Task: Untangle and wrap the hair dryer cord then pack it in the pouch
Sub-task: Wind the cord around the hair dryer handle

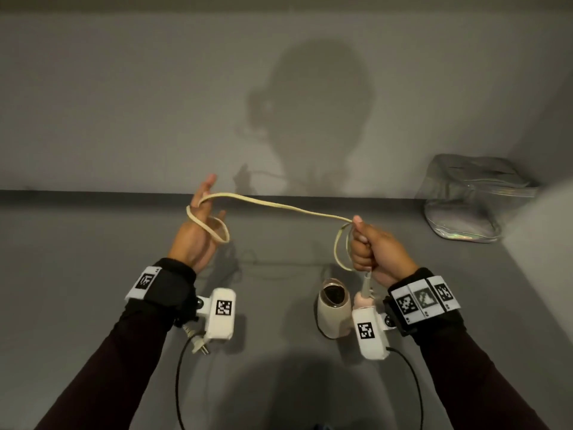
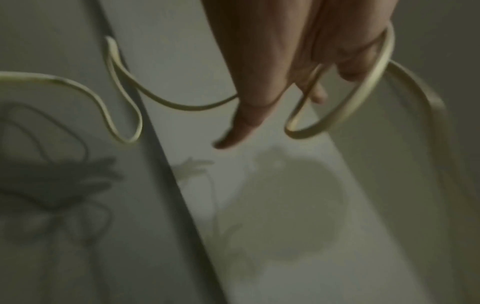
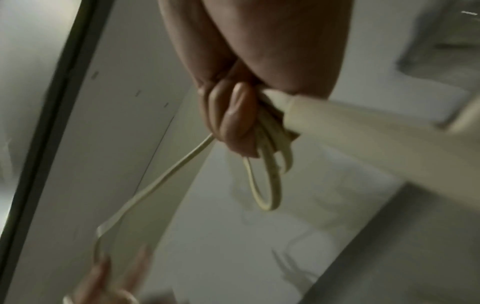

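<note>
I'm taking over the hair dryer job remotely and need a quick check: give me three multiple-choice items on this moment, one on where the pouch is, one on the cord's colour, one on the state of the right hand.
1. Where is the pouch?
A. far right of the table, against the wall
B. in the left hand
C. under the hair dryer

2. What colour is the cord?
A. black
B. cream
C. red

3. What is the right hand doing?
A. lying flat on the table
B. hanging idle
C. gripping the cord

Key: 1 A, the clear pouch sits by the wall, apart from both hands. 2 B, the pale strand runs from the left hand to the right. 3 C, its fingers curl round the cord and the hair dryer hangs below.
</note>
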{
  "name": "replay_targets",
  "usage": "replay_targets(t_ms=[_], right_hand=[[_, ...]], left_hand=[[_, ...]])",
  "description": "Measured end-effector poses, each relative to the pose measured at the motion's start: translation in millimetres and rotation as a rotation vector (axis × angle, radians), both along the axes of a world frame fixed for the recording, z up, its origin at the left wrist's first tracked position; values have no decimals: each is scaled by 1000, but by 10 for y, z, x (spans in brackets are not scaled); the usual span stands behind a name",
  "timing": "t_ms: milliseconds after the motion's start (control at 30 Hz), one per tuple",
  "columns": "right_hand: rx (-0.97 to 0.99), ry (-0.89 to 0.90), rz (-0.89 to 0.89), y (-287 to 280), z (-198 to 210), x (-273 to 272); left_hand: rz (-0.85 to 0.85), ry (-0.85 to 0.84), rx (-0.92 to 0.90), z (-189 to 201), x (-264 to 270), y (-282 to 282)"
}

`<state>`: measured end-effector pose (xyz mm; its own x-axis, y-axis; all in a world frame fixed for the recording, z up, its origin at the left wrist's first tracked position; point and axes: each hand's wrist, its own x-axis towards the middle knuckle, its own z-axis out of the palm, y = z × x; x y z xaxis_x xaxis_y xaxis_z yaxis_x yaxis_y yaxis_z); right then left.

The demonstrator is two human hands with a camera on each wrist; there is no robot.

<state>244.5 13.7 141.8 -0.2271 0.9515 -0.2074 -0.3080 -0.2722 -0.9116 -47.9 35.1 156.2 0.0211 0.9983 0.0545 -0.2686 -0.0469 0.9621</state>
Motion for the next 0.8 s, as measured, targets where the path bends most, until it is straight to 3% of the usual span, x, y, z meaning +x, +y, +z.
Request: replay_targets(t_ms=[100,200,233,300,333,367,400,433,500,533,600,733,800], right_hand=[[-15,235,36,-40,-36,55],[-15,317,16,-77,-65,115],[-15,322,14,-79,-76,126],[-23,316,33,-91,-80,125],[-29,310,54,-95,-76,116],[-34,302,79,-101,-69,100],[-39,292,108,-109,-61,76],[-45,282,137,-123,-53,46],[-55,269,192,-153,-39,-21],[-61,264,215,-168,-33,-57],[-68,246,249,-196,-10,-118],[-85,203,280,-245,39,-145],[-79,223,266,-266,24,-89]], left_hand=[[65,274,-290,-264,-175,77],[38,293,-702,-740,-485,88],[-4,473,-741,-886,-585,62],[-248,1196,-764,-1045,-728,19],[-211,1479,-774,-1044,-751,11],[-190,1614,-719,-982,-754,33],[-134,1660,-585,-888,-701,54],[0,1566,-442,-761,-609,76],[293,1199,14,-496,-250,70],[308,1032,194,-366,7,37],[105,931,410,-63,574,-61],[-194,1385,685,24,1268,85],[-392,1336,648,-62,1349,229]])
